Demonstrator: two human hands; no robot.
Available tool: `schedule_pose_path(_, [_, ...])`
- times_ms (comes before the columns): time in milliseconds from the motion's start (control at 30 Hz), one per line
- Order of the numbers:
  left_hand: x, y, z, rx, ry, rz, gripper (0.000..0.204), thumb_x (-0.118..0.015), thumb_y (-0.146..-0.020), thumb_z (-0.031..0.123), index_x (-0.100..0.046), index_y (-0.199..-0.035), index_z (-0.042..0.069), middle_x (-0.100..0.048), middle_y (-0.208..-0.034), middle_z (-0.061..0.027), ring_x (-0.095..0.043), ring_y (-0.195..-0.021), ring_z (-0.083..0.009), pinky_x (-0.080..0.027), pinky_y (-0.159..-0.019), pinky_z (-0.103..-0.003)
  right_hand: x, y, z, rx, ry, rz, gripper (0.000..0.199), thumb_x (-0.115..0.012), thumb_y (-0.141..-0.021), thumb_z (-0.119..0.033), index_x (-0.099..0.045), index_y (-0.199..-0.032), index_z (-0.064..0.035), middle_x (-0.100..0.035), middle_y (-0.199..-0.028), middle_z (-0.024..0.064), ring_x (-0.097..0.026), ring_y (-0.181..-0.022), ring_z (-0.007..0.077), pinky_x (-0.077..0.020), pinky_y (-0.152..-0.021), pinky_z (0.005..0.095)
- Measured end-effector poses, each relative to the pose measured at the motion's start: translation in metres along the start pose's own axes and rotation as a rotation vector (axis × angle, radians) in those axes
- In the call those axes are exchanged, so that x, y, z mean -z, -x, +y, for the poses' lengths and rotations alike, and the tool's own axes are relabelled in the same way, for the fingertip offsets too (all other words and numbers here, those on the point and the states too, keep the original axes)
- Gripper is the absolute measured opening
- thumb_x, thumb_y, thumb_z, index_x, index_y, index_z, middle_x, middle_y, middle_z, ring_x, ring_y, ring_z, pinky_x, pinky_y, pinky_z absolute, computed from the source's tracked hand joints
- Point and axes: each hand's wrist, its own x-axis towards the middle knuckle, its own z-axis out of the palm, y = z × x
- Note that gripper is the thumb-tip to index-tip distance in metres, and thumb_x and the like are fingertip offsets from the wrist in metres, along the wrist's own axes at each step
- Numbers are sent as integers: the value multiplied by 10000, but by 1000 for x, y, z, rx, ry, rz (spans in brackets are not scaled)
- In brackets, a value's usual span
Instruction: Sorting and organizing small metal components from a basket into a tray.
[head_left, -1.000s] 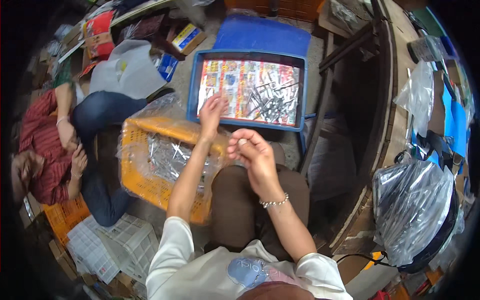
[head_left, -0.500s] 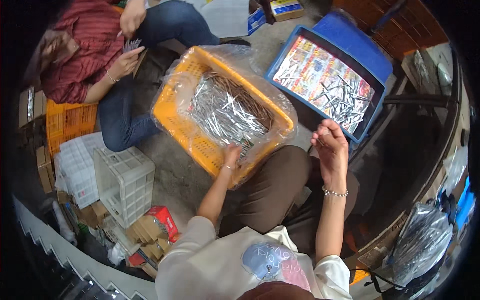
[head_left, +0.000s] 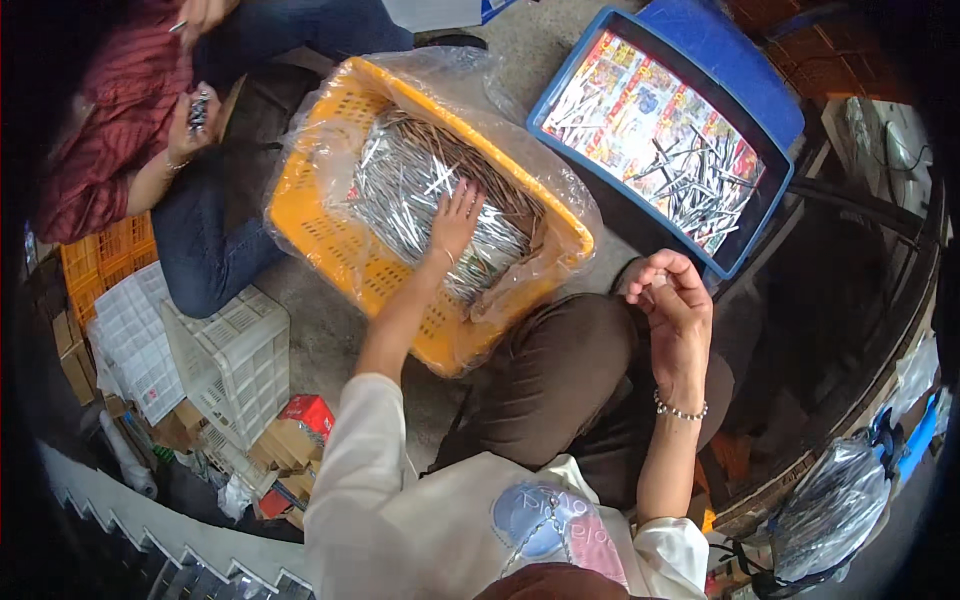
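A yellow plastic crate (head_left: 345, 270), lined with clear film, holds a heap of slender silver pieces (head_left: 400, 190) whose kind I cannot make out. Thin brown strips (head_left: 455, 150) lie along the heap's far side. My left hand (head_left: 457, 222) rests on the silver pieces, palm down, with its fingers stretched and spread. Above my right knee my right hand (head_left: 676, 295) is raised, fingers curled in toward the thumb. Whatever those fingers hold, if anything, is hidden. Beyond it stands a blue tray (head_left: 655, 232) with printed sheets and loose slender silver and dark pieces (head_left: 700, 180).
At the upper left a seated person in a red striped top (head_left: 110, 130) holds a bunch of small metallic pieces (head_left: 198, 110). White crates (head_left: 235, 345) and cardboard pieces (head_left: 285, 445) are at my left. A plastic-wrapped bundle (head_left: 835, 510) lies at the lower right.
My left hand has moved from the crate's near edge farther in over the silver pieces, its fingers spreading. My right hand stays raised and curled. The other person's hands have moved apart.
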Motion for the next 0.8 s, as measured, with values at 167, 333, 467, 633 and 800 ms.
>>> schedule_pose_path(167, [17,-47,-17,-163,-89,-417,807,-716,-653,220,-324,-1333,35,-371,-1331,-167,-280,-1285,-328,-151,-1094,-424,0,-4,0,-9,39,17,129,-491,-867,-12,-553,-979,8,-588,-850,43,-560,-746,113,-450,-699,242])
schedule_pose_path(333, [2,-54,-38,-261,52,-252,991,-789,-531,212,-267,-1334,-43,-313,-1356,-221,-251,-1297,-336,-149,-1097,-417,-1,-6,-1,-16,57,33,124,-495,-868,-16,-558,-973,7,-591,-852,45,-563,-753,112,-449,-701,241])
schedule_pose_path(467, [-41,-53,-55,-282,82,-99,862,-759,-574,207,-340,-1288,-33,-346,-1344,-197,-272,-1289,-331,-178,-1089,-427,-3,-6,0,-22,68,8,118,-500,-872,-21,-565,-967,2,-590,-854,43,-562,-755,111,-449,-701,241])
schedule_pose_path(633, [10,-72,-50,-322,107,-240,648,-692,-654,173,-435,-1224,1,-470,-1217,-170,-353,-1230,-313,-223,-1069,-422,0,-6,2,-8,93,20,112,-506,-875,-23,-569,-965,0,-590,-855,40,-561,-761,108,-448,-700,240])
schedule_pose_path(800, [-16,-68,-41,-360,-49,0,308,-444,-812,134,-529,-1088,27,-528,-1083,-134,-455,-1095,-278,-316,-979,-447,0,-6,1,-15,111,13,112,-504,-879,-23,-572,-965,1,-590,-853,35,-559,-767,107,-448,-704,238])
